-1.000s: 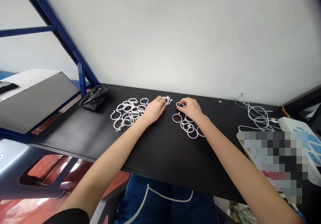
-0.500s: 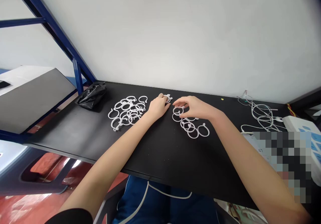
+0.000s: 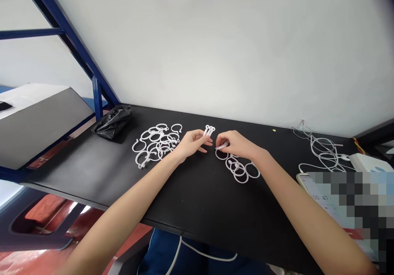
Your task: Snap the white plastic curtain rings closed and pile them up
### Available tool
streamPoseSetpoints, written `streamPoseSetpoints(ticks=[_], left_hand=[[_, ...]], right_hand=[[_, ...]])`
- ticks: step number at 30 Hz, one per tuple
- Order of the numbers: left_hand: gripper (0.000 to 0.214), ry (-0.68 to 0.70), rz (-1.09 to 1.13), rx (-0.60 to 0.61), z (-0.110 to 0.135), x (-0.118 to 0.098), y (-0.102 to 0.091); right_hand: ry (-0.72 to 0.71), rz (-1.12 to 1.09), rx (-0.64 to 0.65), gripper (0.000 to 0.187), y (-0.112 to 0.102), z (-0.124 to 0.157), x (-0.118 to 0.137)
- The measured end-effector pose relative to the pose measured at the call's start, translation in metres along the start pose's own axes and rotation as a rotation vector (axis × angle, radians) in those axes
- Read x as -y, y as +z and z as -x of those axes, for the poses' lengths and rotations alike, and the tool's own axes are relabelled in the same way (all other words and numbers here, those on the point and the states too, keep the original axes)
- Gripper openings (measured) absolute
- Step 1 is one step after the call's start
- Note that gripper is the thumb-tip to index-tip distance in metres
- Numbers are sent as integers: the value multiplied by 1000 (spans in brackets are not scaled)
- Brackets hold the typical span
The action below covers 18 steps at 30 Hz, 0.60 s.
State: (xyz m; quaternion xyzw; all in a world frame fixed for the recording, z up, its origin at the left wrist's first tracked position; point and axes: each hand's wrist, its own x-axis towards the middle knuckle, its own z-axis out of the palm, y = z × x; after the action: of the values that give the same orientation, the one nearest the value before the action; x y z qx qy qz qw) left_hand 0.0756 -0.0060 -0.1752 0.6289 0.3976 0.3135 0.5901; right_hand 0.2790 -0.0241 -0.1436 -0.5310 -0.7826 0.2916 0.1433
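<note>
Two groups of white plastic rings lie on a black table (image 3: 197,197): a larger pile of rings (image 3: 154,143) on the left and a smaller cluster of rings (image 3: 239,168) on the right. My left hand (image 3: 192,143) is raised slightly off the table, fingers pinched on a few white rings (image 3: 209,130) whose knobbed ends stick up. Close beside it, my right hand (image 3: 235,143) pinches one white ring (image 3: 222,147) just above the smaller cluster. The two hands nearly touch.
A crumpled black plastic bag (image 3: 113,120) sits at the table's back left. White cables (image 3: 323,150) coil at the back right, near a white and blue box (image 3: 371,166). A blue metal frame (image 3: 76,53) rises on the left against the white wall.
Both hands rose off the table and came together. My left hand now holds the rings upright; my right hand has picked a ring out of the smaller cluster.
</note>
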Motion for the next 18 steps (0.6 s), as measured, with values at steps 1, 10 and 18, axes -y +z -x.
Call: streamPoseSetpoints(ticks=[1,10,18], left_hand=[[40,-16,53,15,2,1,0],[31,-173,367,-13,1,7,-10],[29,-235,459,-6,2,5,-9]], right_hand=[[0,-4,-15,8,0,0,0],[-19,-5,32,14,-7,3,4],[56,61,200,37,-21,13,6]])
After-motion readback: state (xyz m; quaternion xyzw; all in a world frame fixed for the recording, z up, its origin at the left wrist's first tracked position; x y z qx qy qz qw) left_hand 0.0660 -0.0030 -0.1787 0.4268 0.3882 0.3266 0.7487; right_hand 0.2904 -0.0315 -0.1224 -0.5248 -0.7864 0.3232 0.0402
